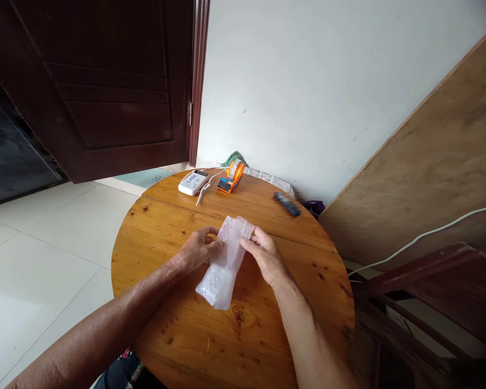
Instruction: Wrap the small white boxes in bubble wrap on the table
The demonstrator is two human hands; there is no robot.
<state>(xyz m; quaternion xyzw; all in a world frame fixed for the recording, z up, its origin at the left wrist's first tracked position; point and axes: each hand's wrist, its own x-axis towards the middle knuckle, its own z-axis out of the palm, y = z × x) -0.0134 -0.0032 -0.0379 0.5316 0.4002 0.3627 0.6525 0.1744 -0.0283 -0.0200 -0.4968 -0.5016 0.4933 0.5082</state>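
A clear bubble-wrap bag is held up over the middle of the round wooden table. My left hand pinches its left edge between thumb and fingers. On the other side, my right hand grips the upper right edge, with the thumb on the near face and the fingers behind. The lower end of the bag hangs toward me, slightly spread. Whether anything lies inside it I cannot tell.
At the table's far side are a white power strip with its cord, an orange and blue tape dispenser and a blurred dark object. A white wall stands behind. To the right is a dark wooden chair.
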